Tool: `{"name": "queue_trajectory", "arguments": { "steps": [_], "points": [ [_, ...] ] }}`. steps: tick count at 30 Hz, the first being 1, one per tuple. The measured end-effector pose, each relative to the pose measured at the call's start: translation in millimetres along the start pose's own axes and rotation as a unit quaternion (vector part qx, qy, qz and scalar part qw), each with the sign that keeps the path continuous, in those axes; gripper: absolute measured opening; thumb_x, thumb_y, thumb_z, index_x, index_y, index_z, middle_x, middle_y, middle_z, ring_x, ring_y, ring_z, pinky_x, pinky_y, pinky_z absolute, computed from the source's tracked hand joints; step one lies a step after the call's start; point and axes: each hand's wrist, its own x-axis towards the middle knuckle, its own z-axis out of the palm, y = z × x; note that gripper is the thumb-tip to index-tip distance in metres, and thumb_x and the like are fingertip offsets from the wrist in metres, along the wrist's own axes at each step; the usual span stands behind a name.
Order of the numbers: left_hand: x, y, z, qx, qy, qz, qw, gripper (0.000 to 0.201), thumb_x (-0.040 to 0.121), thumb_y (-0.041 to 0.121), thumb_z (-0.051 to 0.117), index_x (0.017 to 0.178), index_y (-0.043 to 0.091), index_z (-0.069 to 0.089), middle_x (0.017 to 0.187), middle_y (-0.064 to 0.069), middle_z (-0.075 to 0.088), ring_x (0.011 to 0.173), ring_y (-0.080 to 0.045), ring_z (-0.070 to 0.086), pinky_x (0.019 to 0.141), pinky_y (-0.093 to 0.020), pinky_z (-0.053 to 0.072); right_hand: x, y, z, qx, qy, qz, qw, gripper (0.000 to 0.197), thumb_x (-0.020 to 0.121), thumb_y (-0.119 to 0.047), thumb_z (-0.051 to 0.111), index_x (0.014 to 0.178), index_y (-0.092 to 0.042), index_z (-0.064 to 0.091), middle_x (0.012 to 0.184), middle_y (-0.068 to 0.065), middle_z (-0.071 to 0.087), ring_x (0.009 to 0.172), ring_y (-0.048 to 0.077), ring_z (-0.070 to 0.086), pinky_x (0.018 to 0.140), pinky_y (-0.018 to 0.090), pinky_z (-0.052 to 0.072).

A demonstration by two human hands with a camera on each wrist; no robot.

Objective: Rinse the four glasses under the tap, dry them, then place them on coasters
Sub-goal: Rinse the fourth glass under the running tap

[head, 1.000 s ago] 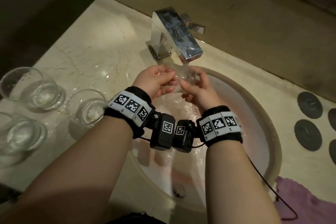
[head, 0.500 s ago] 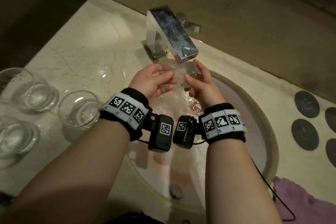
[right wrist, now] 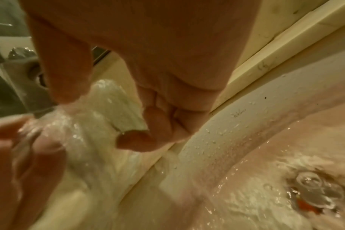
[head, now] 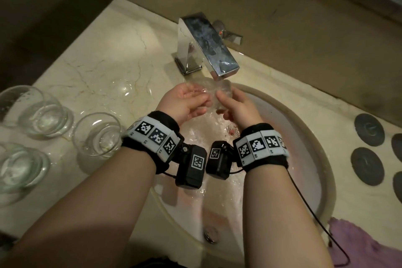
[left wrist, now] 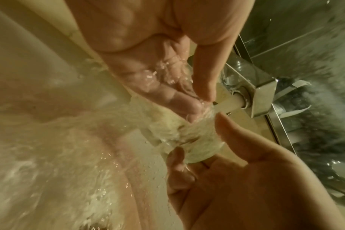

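Both hands' grip (head: 214,102) around glass (head: 219,89)

Head cam: high up, tilted forward and down, wide shot of sink (head: 322,183) and marble counter (head: 91,54); tap (head: 208,48) upper centre, both forearms coming in from bottom edge.

Left wrist cam: super close, low under palm, looking along fingers toward tap (left wrist: 264,99) at right of frame.

Right wrist cam: same closeness, tap far left, drain (right wrist: 313,191) lower right.

All three share glass (head: 219,91) under spout.
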Motion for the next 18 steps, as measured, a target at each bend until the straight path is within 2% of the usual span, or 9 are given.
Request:
{"name": "queue_trajectory", "arguments": {
  "steps": [1,3,5,7,10,14,16,18],
  "points": [
    [0.3,-0.3,-1.4,0.003,-0.002,0.002,1.000,0.017,0.086,-0.004,0.058,0.098,0.007,0.053,0.086,-0.008,0.064,0.066,-0.008,0.067,0.060,-0.015,0.055,-0.6,0.4,-3.3,0.018,-0.017,-0.005,1.000,0.052,0.083,-0.035,0.066,0.130,-0.017,0.052,0.099,-0.005,0.064,0.065,0.005,0.058,0.063,0.024,0.039],
    [-0.1,-1.6,-2.6,0.011,-0.006,0.005,1.000,0.017,0.087,-0.005,0.057,0.096,0.008,0.052,0.086,-0.007,0.063,0.067,-0.008,0.067,0.061,-0.015,0.054,-1.0,0.2,-9.5,0.020,-0.040,-0.016,0.999,0.061,0.076,-0.032,0.069,0.132,-0.030,0.044,0.114,-0.002,0.060,0.070,0.010,0.061,0.066,0.027,0.042],
    [-0.7,-3.3,-2.7,0.018,-0.007,0.006,1.000,0.017,0.087,-0.005,0.056,0.093,0.011,0.053,0.085,-0.005,0.063,0.067,-0.007,0.065,0.060,-0.014,0.053,-1.5,-3.1,-11.9,-0.009,-0.062,-0.027,0.998,0.058,0.082,-0.025,0.069,0.129,-0.040,0.040,0.120,0.000,0.055,0.073,0.015,0.060,0.069,0.029,0.044],
    [-0.8,-5.4,-1.6,0.011,-0.001,0.004,1.000,0.015,0.089,-0.003,0.055,0.093,0.012,0.053,0.083,-0.005,0.062,0.065,-0.006,0.065,0.059,-0.015,0.053,-1.1,-7.5,-12.3,-0.025,-0.064,-0.027,0.997,0.050,0.086,-0.023,0.066,0.129,-0.033,0.043,0.109,-0.001,0.057,0.069,0.014,0.056,0.063,0.024,0.044],
    [-1.8,-6.4,0.2,0.000,0.011,-0.002,1.000,0.008,0.091,0.005,0.055,0.094,0.012,0.055,0.081,-0.003,0.063,0.068,-0.007,0.064,0.057,-0.015,0.052,2.8,-13.4,-12.1,-0.052,-0.049,-0.021,0.997,0.039,0.087,-0.032,0.063,0.122,-0.021,0.049,0.094,-0.003,0.057,0.069,0.010,0.053,0.055,0.017,0.040],
    [-3.0,-5.7,-0.1,-0.026,0.014,-0.008,1.000,0.008,0.091,0.005,0.055,0.093,0.013,0.058,0.076,-0.001,0.065,0.063,-0.006,0.065,0.054,-0.014,0.052,7.3,-17.3,-10.0,-0.089,-0.053,0.008,0.995,0.046,0.084,-0.049,0.061,0.117,-0.018,0.051,0.094,0.003,0.058,0.070,0.016,0.056,0.060,0.026,0.042],
    [-2.7,-6.2,0.1,-0.021,0.014,-0.011,1.000,0.011,0.089,0.004,0.058,0.092,0.014,0.057,0.078,-0.001,0.067,0.067,-0.008,0.066,0.057,-0.016,0.053,7.4,-21.7,-7.8,-0.128,-0.044,0.018,0.991,0.046,0.089,-0.055,0.049,0.114,-0.017,0.053,0.089,0.004,0.060,0.069,0.019,0.057,0.064,0.030,0.044],
    [-2.3,-5.8,0.1,-0.018,0.007,-0.017,1.000,0.014,0.087,0.002,0.060,0.093,0.015,0.057,0.083,-0.001,0.068,0.070,-0.009,0.067,0.061,-0.017,0.055,7.6,-24.1,-5.2,-0.156,-0.029,0.024,0.987,0.045,0.095,-0.055,0.034,0.105,-0.017,0.056,0.076,0.005,0.060,0.068,0.021,0.058,0.067,0.033,0.044]
  ]
}}
